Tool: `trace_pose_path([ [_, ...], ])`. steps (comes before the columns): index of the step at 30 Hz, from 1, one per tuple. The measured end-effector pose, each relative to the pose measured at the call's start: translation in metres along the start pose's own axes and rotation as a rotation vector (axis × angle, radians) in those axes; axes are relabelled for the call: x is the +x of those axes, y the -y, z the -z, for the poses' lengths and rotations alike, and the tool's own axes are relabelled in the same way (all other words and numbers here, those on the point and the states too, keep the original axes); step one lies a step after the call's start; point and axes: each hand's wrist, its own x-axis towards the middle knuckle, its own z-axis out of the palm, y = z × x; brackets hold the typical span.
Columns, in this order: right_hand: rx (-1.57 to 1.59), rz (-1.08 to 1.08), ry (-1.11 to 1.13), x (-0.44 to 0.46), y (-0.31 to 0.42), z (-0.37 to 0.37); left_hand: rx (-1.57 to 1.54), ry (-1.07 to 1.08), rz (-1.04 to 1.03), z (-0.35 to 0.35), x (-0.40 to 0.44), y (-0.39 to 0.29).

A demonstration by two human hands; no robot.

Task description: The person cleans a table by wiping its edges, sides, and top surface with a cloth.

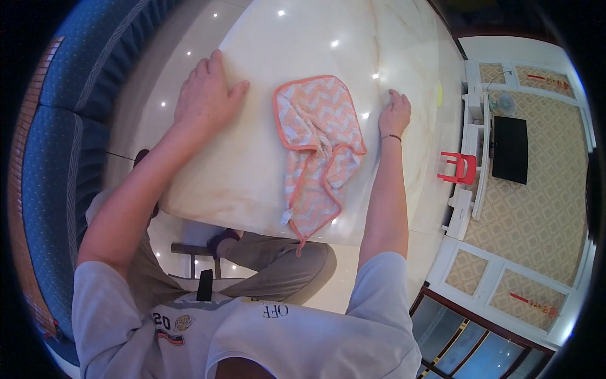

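A small towel [341,114] with a peach-and-white zigzag pattern and orange edging lies on the pale marble table [252,183]. Its upper part is spread fairly flat, while the lower part is bunched and folded. A white tag and a hanging loop are at its near end, the loop reaching past the table edge. My left hand [203,95] rests at the table's left edge, fingers and thumb apart, holding nothing. To the right of the towel, my right hand [395,115] lies on the table with loosely bent fingers apart and nothing visible in it. Neither hand touches the towel.
A blue sofa [60,164] runs along the left. On the right are a red chair [459,168], a white cabinet [461,205], a dark television [510,150] and a fan [506,102]. A dark stool [189,249] stands below the table edge.
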Motion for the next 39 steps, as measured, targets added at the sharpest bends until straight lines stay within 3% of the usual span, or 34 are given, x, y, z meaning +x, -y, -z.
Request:
trace_pose_path([
  [3,0.04,-0.008,0.069,0.0017,-0.0006,0.0018,0.003,-0.015,-0.016,0.0007,-0.0001,-0.0005],
  [8,0.038,0.016,-0.04,-0.0022,0.0059,0.0008,-0.004,-0.033,-0.03,-0.0005,-0.0008,0.0004],
  [15,0.044,0.015,0.047,-0.0011,0.0092,0.009,0.009,-0.031,-0.026,-0.0002,-0.0001,0.0017],
  [17,0.03,0.063,-0.055,-0.0015,0.006,0.0024,0.007,-0.026,-0.024,-0.0004,-0.0003,0.0001],
  [39,0.026,0.062,-0.048,-0.0019,0.0062,0.0046,0.011,-0.025,-0.033,-0.0033,0.0018,0.0035],
])
